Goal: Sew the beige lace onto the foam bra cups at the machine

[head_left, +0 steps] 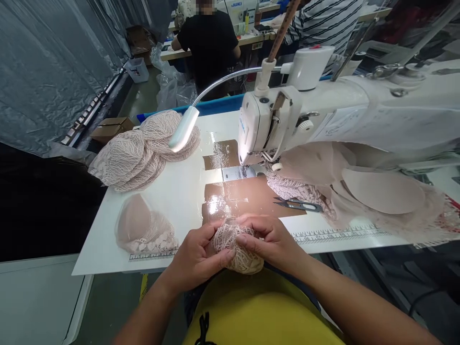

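Note:
A beige lace bra cup [239, 249] is held at the table's front edge, close to my body. My left hand [201, 256] grips its left side, the thumb lying across the lace. On the right side, my right hand [269, 239] pinches the top edge between thumb and fingers. Just beyond my hands lies a brown taped sheet [237, 196] in front of the sewing machine [258, 124]. Dark thread snips [298, 204] rest on that sheet. Another cup with lace trim [138, 223] lies to the left.
Stacked lace cups [125, 160] sit at the back left under a lamp [184, 129]. Beige fabric pieces [381, 189] spread beneath the machine arm at right. A printed ruler [330, 235] runs along the front edge. Two people sit at machines beyond the table.

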`<state>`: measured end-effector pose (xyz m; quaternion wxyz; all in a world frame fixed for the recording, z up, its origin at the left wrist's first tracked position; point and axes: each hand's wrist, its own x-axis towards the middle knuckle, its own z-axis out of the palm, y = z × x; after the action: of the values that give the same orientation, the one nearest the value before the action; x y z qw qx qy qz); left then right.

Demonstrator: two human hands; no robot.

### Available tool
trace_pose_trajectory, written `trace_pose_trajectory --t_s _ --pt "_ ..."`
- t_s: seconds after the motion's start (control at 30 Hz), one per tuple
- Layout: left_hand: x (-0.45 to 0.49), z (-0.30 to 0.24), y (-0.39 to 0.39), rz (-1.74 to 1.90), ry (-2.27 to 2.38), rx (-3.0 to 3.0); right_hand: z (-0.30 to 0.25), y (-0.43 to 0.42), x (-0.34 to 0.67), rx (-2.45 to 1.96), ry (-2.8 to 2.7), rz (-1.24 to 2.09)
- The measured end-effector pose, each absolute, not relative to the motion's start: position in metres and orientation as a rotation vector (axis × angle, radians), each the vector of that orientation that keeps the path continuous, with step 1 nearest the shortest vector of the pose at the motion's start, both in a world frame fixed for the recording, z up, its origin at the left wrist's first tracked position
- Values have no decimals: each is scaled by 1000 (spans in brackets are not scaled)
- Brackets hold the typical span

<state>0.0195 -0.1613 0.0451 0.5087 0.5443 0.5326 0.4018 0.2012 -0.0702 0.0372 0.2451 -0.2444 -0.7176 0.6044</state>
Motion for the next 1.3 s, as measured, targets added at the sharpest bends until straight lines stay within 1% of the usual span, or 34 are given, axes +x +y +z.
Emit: trace_pose_trajectory --t_s 0.23,0.43,0.7,0.9,1.0,1.13,1.3 --pt "13 50 -160 961 1376 1403 34 -75 195 -824 -1948 1549" --pt "16 50 -153 972 1431 1448 35 -78 195 -877 -1961 1502" --pt "21 49 -146 995 1388 1274 34 -74 196 -865 -1938 1573" --pt "22 45 -144 1035 1374 1173 29 -60 202 -774 -1728 1734" --pt "24 42 -143 1037 1363 1211 35 -57 203 -727 -1883 1653" --pt "27 40 -140 1035 1308 1238 44 -57 202 -757 -2048 1546" --pt "23 42 -136 975 1040 1106 48 -57 205 -754 -1974 1604"
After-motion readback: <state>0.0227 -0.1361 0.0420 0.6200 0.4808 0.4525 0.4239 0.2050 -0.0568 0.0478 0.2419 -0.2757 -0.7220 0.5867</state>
